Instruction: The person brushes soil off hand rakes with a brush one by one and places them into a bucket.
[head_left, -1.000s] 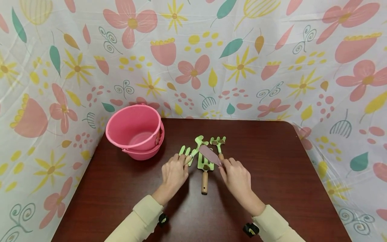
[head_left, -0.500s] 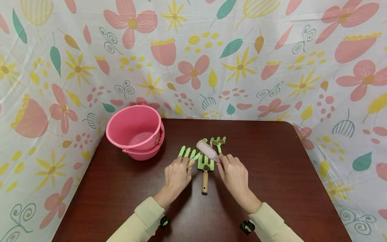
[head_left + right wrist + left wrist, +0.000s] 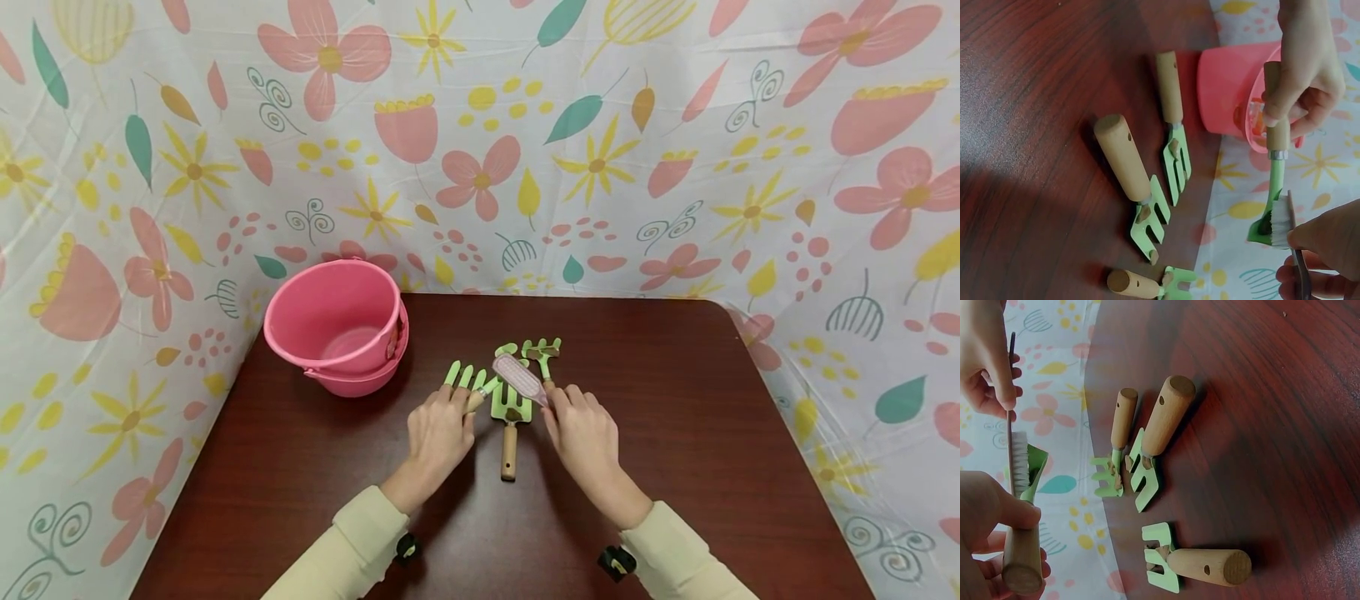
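Observation:
My left hand (image 3: 438, 433) grips the wooden handle (image 3: 1278, 134) of a green hand trowel, held above the table. In my right hand (image 3: 587, 433) is a pinkish scrubbing brush (image 3: 517, 379). Its white bristles (image 3: 1282, 222) touch the trowel's green blade (image 3: 1261, 232), as both wrist views show; dark dirt sits in that blade. Below lie a green garden fork (image 3: 509, 454) in the middle, another green fork (image 3: 453, 373) partly behind my left hand, and a small green rake (image 3: 542, 346) beyond my right hand. Brown clumps cling to all three.
Two nested pink buckets (image 3: 333, 312) stand at the back left of the dark wooden table (image 3: 675, 400). A flowered cloth (image 3: 480, 167) hangs behind and along both sides of it.
My left hand has shifted slightly right, and the trowel blade has turned so the brush hides more of it. The brush has tilted and moved a little back and forth. The tools on the table stayed put.

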Demonstrator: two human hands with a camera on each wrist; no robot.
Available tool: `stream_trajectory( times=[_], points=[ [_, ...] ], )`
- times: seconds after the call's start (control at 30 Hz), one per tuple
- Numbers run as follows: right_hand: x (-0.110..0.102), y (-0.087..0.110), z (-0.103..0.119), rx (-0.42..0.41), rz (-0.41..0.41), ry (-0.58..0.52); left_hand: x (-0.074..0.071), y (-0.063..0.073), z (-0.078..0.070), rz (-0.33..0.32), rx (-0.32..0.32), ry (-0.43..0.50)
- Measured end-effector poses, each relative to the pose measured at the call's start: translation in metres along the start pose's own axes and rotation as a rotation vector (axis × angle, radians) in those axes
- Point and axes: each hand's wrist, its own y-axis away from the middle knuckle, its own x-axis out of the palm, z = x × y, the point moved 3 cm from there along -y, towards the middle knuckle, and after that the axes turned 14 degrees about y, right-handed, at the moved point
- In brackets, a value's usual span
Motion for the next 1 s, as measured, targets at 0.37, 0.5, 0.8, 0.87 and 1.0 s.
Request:
stream_trajectory(
  times=[0.37,0.5,0.8,0.87,1.0],
  points=[
    [-0.006,-0.001,-0.002,0.007,0.031,-0.012,-0.001,0.0,0.001,-0.038,0.021,0.01],
    [-0.007,0.0,-0.002,0.006,0.037,-0.02,-0.001,0.0,0.001,-0.043,0.022,0.002],
    [-0.01,0.003,-0.005,-0.01,0.039,-0.018,0.0,0.0,0.005,-0.041,-0.005,0.01],
    [-0.01,0.004,-0.005,-0.012,0.044,-0.012,0.0,0.0,0.006,-0.044,-0.005,0.009],
    [-0.01,0.005,-0.005,-0.017,0.056,-0.002,0.0,0.0,0.006,-0.047,-0.002,0.007]
  ],
)
